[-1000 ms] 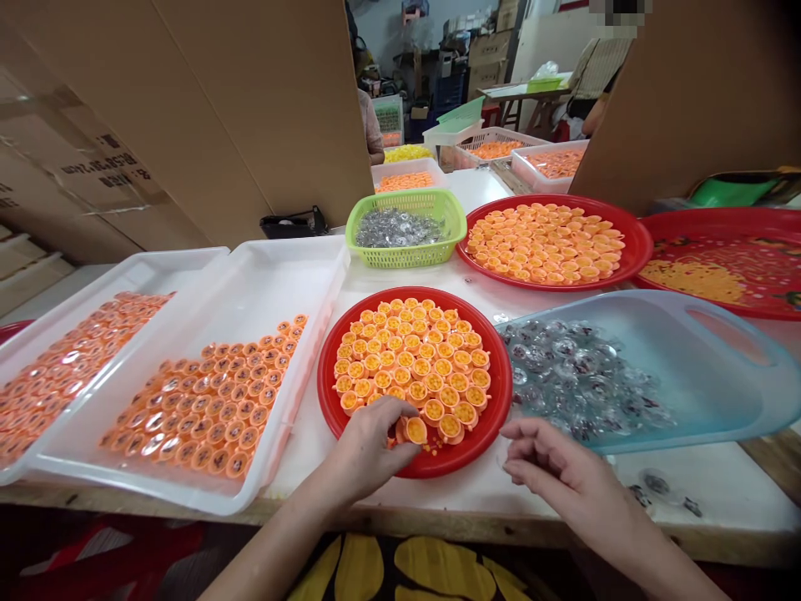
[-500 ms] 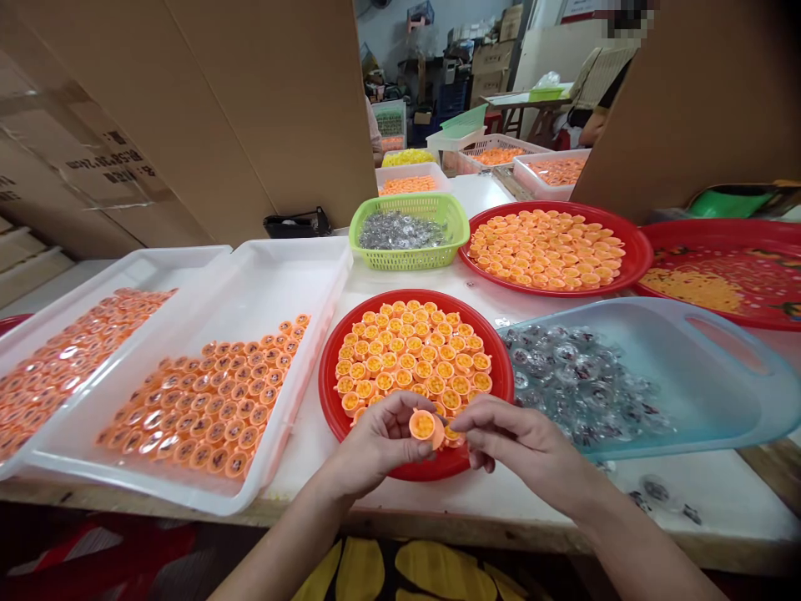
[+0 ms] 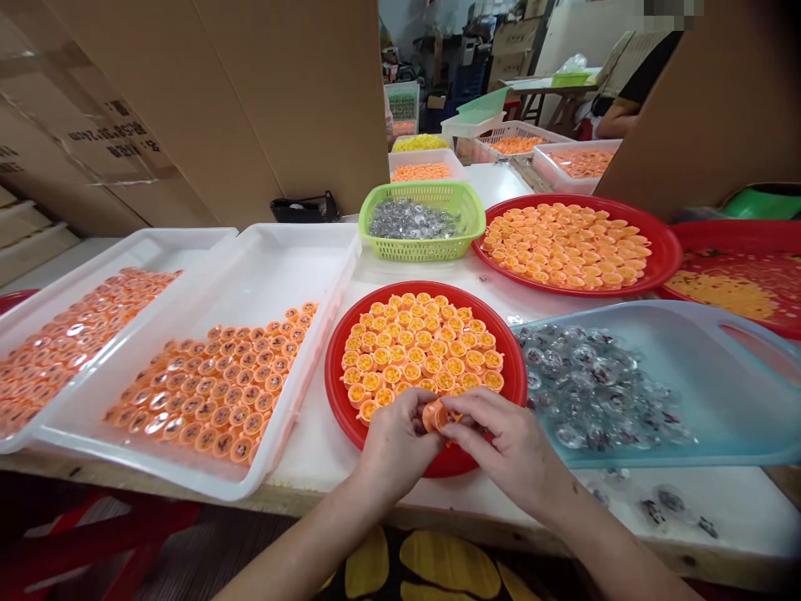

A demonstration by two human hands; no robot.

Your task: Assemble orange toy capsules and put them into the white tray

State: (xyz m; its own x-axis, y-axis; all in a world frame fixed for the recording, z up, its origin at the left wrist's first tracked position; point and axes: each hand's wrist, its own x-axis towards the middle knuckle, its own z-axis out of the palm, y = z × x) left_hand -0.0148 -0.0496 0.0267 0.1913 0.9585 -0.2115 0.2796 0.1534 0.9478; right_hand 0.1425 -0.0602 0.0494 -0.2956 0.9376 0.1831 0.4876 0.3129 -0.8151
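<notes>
Over the near edge of the round red tray [image 3: 334,367], my left hand [image 3: 400,434] pinches a small round orange plastic cup [image 3: 433,416], turned on its side. My right hand [image 3: 501,434] meets it from the right, its thumb and fingers closed on the cup's rim. A dark spot shows between the fingertips there, too small to make out. Many similar orange cups [image 3: 413,355] with yellow dotted insides stand face up in the tray. At the right, a light blue tub [image 3: 707,367] holds a heap of clear round caps [image 3: 594,376] with dark prints.
White trays [image 3: 275,250] at the left hold orange cups [image 3: 213,384] with dark-printed faces. Behind stand a green basket [image 3: 422,248] of clear pieces and a red tray [image 3: 667,250] of orange pieces. Loose caps [image 3: 671,499] lie near the table edge. Cardboard panels [image 3: 250,100] flank the table; a person's arm [image 3: 617,118] shows beyond.
My right hand has moved left and closed onto the orange cup in my left hand. The cup has turned from facing up to lying sideways. The whole view has shifted slightly.
</notes>
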